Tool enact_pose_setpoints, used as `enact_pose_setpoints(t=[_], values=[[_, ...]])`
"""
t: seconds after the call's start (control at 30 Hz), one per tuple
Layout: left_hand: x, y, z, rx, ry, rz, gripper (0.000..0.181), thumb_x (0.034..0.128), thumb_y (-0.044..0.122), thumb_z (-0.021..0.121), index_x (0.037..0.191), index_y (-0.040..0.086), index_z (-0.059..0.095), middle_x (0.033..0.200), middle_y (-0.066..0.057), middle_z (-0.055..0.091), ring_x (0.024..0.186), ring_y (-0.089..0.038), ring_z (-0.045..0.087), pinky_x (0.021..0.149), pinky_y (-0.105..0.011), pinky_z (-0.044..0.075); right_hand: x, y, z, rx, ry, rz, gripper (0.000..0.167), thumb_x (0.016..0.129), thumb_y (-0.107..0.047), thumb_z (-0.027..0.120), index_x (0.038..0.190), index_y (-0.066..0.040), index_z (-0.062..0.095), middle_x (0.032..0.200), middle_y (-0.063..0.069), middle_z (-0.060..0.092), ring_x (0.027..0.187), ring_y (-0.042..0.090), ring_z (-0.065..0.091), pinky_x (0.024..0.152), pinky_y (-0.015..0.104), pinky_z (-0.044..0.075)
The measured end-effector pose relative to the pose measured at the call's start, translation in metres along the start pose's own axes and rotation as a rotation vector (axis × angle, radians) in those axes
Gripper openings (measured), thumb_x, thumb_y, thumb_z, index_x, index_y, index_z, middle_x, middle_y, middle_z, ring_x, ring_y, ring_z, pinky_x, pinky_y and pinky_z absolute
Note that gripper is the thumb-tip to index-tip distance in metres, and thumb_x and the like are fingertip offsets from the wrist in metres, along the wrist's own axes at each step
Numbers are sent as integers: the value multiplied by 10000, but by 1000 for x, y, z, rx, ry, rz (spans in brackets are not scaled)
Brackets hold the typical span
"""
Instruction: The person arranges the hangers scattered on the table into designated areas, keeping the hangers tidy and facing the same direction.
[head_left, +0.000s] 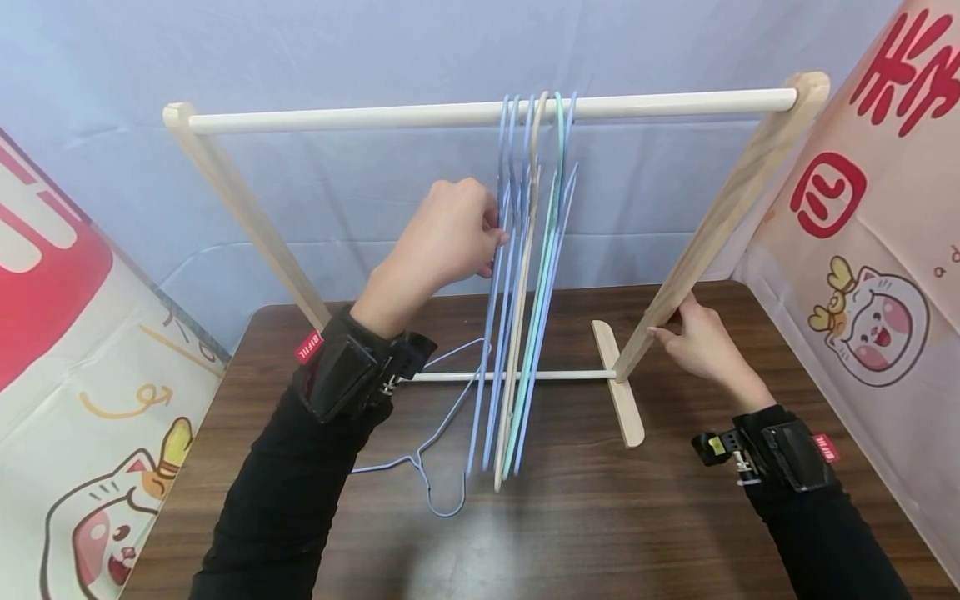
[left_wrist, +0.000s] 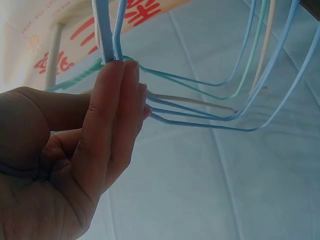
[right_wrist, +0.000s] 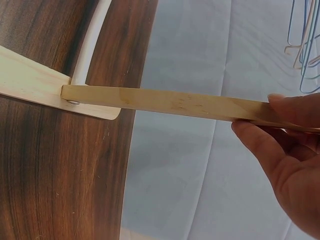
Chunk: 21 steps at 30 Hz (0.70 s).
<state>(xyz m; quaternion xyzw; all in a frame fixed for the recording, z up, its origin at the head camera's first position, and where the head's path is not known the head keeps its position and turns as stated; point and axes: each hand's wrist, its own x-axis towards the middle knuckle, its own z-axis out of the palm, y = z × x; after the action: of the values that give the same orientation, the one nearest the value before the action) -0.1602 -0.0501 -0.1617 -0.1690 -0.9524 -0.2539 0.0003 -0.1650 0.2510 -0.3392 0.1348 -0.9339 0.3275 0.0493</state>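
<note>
My left hand [head_left: 453, 233] is at the left side of a bunch of hangers on the rack's white top rail [head_left: 337, 117]. In the left wrist view, its thumb and fingers pinch a blue hanger [left_wrist: 103, 30] at the neck; the fingers partly hide the contact. The bunch holds several blue hangers, a beige hanger [head_left: 516, 358] and a green hanger [head_left: 542, 308], close together and seen nearly edge-on. At the right, my right hand [head_left: 701, 342] grips the lower part of the wooden upright [head_left: 712, 225], thumb on one side and fingers on the other.
Another blue hanger [head_left: 438, 435] lies on the brown wooden table [head_left: 562, 533], its hook towards me. The rack's wooden foot [head_left: 630, 421] stands at the right, and the left upright [head_left: 247, 208] leans outward. Pale blue cloth [head_left: 360, 50] hangs behind, with printed panels at both sides.
</note>
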Motion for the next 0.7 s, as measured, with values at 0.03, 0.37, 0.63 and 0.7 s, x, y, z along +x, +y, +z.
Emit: enact_pose_setpoints(t=[0.03, 0.37, 0.63, 0.7], values=[[0, 0, 0, 0, 0, 0, 105, 879, 90, 578, 879, 9, 645, 796, -67, 641, 559, -86, 609, 592, -224, 477, 0, 0, 0, 2, -1, 1, 422, 871, -22, 564, 1205, 97, 334, 938, 277, 527, 841, 418, 567, 596, 399, 426], [-2, 0, -1, -26, -10, -5, 111, 883, 78, 557, 914, -1, 628, 825, -80, 659, 568, -81, 611, 599, -224, 481, 0, 0, 0, 0, 3, 2, 416, 868, -16, 568, 1196, 96, 337, 950, 285, 530, 875, 439, 558, 630, 431, 444], [-8, -10, -3, 8, -44, -50, 171, 889, 86, 529, 998, -3, 626, 732, -53, 662, 614, -135, 628, 660, -282, 465, 0, 0, 1, 12, -1, -1, 428, 871, -23, 567, 1204, 103, 329, 963, 297, 526, 879, 445, 556, 638, 445, 446], [-10, -14, -2, 26, -57, -64, 173, 888, 90, 529, 1003, 2, 622, 711, -50, 657, 619, -146, 624, 658, -285, 461, 0, 0, 1, 14, 1, -4, 427, 868, -17, 569, 1202, 103, 331, 961, 296, 527, 871, 441, 557, 632, 443, 445]])
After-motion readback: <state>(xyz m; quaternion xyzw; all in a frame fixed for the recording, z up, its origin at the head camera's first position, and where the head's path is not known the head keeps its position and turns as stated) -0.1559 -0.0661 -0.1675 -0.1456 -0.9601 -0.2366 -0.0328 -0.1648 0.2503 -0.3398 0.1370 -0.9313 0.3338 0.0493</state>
